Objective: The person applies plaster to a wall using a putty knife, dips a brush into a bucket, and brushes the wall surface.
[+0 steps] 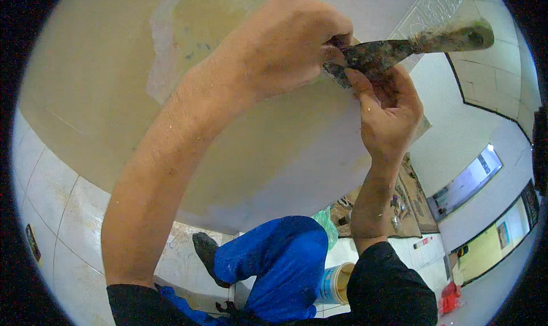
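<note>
A putty knife with a dark, crusted blade is held up at the upper right, its worn handle pointing right and free of both hands. My left hand is closed, its fingertips pinched at the left end of the blade. From below, my right hand is closed around the blade's lower side, with the thumb toward my left fingers. A small dark, crusted piece shows between the two thumbs; whether it belongs to the knife I cannot tell. Behind them spreads a large surface with beige and whitish patches.
A bucket stands on the white-tiled floor beside my blue-trousered leg. Green plastic and a brown floor covering with scattered things lie farther right. A red bag sits at the lower right. Clear plastic sheeting hangs at the upper right.
</note>
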{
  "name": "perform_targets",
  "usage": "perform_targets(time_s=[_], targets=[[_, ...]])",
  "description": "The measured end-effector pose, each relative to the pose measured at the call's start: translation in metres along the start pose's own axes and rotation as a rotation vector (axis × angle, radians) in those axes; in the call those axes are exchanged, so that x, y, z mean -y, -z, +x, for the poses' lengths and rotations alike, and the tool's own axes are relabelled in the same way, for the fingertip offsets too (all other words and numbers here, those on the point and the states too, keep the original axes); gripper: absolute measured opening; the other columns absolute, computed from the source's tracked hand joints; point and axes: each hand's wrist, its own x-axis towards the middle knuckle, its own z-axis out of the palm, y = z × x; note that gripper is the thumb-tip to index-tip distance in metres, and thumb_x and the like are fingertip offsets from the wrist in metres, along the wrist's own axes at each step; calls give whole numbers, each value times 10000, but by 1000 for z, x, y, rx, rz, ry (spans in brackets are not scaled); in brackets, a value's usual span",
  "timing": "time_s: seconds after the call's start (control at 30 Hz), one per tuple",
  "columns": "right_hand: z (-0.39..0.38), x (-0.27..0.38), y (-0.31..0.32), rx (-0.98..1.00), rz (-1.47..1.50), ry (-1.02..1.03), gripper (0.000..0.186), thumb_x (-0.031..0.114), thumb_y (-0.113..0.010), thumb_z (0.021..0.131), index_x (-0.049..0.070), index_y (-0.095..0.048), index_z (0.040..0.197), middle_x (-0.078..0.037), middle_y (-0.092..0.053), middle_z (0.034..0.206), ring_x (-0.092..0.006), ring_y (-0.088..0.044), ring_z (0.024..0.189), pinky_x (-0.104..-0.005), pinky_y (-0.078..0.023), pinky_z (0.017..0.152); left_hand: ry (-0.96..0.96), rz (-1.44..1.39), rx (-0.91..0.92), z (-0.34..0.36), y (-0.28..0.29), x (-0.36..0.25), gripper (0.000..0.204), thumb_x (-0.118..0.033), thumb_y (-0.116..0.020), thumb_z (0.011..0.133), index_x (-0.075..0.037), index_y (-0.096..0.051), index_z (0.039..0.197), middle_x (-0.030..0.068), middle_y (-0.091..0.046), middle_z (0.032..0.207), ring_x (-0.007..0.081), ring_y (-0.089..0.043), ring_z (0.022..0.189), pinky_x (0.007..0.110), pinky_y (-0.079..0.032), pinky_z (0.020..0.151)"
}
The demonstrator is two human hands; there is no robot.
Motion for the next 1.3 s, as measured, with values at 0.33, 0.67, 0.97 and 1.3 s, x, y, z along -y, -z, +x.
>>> perform_targets(time_s=[0.33, 0.67, 0.97, 1.3], targets=[[25, 11, 5, 244, -251, 213, 199, -48, -724, 844, -38, -659, 1031, -63, -720, 901, -92, -664, 818, -236, -532, 751, 107, 156, -38, -12, 17, -14, 33, 8, -619, 803, -19, -625, 819, 92, -581, 643, 233, -530, 581, 378, -428, 542], [-3, 0, 3, 319, -215, 262, 260, -68, -716, 842, -51, -646, 1092, -90, -721, 942, -127, -687, 857, -271, -565, 765, 4, 116, -95, -37, -7, -4, 184, 67, -645, 676, -20, -575, 823, 157, -585, 732, 364, -597, 690, 407, -461, 595], [14, 5, 8, 219, -234, 319, 195, -48, -716, 827, -15, -660, 1011, -95, -728, 881, -151, -691, 791, -278, -547, 708, -42, 74, -251, -19, -15, 0, 172, 53, -635, 684, -26, -579, 827, 164, -593, 746, 379, -605, 712, 434, -469, 621], [-4, 2, 11, 353, -283, 244, 135, -55, -724, 834, -44, -666, 956, -86, -711, 829, -140, -693, 766, -284, -566, 685, 39, 104, -97, -38, -8, -10, 186, 61, -608, 690, -34, -575, 845, 169, -583, 748, 377, -604, 734, 444, -468, 632]])
